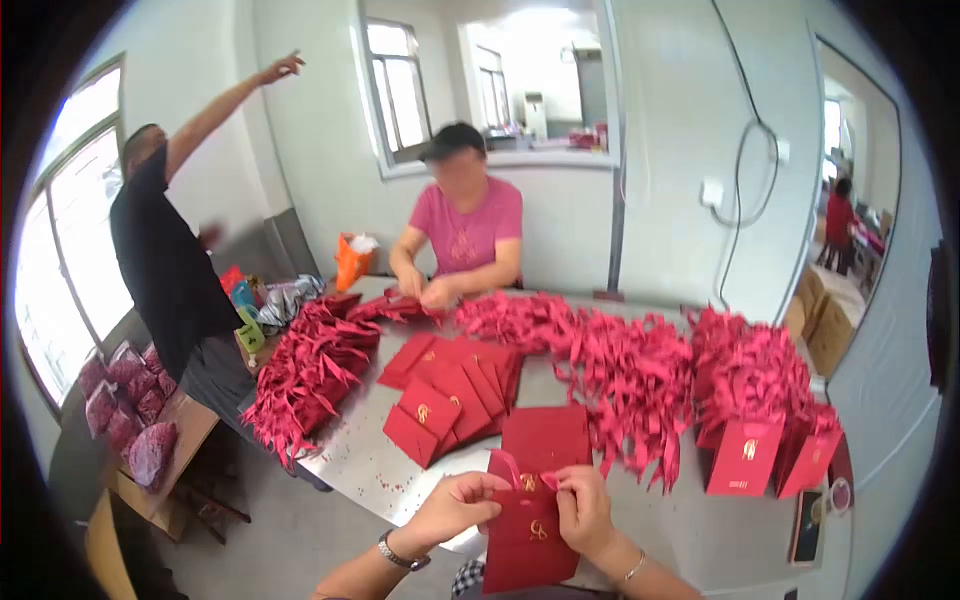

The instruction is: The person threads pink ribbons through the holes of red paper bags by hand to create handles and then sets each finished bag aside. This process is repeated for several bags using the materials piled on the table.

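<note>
An open red paper packet [508, 560] with gold emblems lies in front of me, its flap stretched away across the table. My left hand [460, 512] pinches one end of a pink ribbon [506, 466] at the packet's left side. Opposite it, my right hand [588, 512] has thumb and fingers closed on the ribbon's other side, near the packet's right edge. Just beyond my left hand, a fanned pile of similar red packets [455, 395] rests on the table. Whether the ribbon is knotted cannot be made out.
Heaps of ribboned red packets [630, 375] line the table's far side, with more at left [310, 380]. Upright red packets [748, 458] and a phone [806, 527] are at right. A seated co-worker [466, 230] handles packets opposite; another person [175, 240] stands at left, arm raised.
</note>
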Motion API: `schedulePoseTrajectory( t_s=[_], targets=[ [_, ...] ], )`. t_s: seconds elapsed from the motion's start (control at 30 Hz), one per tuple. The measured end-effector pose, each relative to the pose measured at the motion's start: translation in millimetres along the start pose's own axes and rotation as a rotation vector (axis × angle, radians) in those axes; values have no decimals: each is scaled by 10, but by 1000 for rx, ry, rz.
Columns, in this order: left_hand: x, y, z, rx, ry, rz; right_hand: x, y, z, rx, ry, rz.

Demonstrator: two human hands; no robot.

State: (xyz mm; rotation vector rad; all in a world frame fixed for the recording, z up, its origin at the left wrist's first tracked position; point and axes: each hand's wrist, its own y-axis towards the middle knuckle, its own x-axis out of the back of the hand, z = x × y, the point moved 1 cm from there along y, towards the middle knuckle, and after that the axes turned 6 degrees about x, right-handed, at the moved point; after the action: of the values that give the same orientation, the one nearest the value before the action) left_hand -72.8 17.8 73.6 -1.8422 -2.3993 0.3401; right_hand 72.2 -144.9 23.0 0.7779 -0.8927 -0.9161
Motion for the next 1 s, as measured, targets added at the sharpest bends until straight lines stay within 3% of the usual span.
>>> schedulePoseTrajectory(
  t_s=[0.1,0.27,0.4,0.47,0.5,0.6,0.7,0.77,0.83,0.97,1.0],
  targets=[
    [-91,47,-5,-11,58,32,-59,-55,25,-107,2,128],
    [-131,40,39,39,36,60,-79,-128,39,-24,-134,159],
    [-209,3,-16,17,-158,116,-111,-177,35,-120,24,72],
    [-220,115,31,-108,-44,92,-123,-160,81,-201,111,-5],
    [-277,170,10,-351,183,9,-133,-158,101,-207,102,-23],
    [-265,334,119,-489,279,26,-201,-246,142,-359,185,-59],
    [-362,365,254,-450,24,46,-323,-414,42,-368,249,-83],
    [-403,342,318,-425,-24,39,-309,-432,50,-438,364,-54],
    [-413,350,366,-464,-15,75,-222,-413,70,-410,279,-61],
    [-458,301,395,-496,-41,51,-79,-377,34,-486,217,-240],
    [-434,292,413,-487,-12,43,-25,-362,4,-545,384,-298]
  ],
)
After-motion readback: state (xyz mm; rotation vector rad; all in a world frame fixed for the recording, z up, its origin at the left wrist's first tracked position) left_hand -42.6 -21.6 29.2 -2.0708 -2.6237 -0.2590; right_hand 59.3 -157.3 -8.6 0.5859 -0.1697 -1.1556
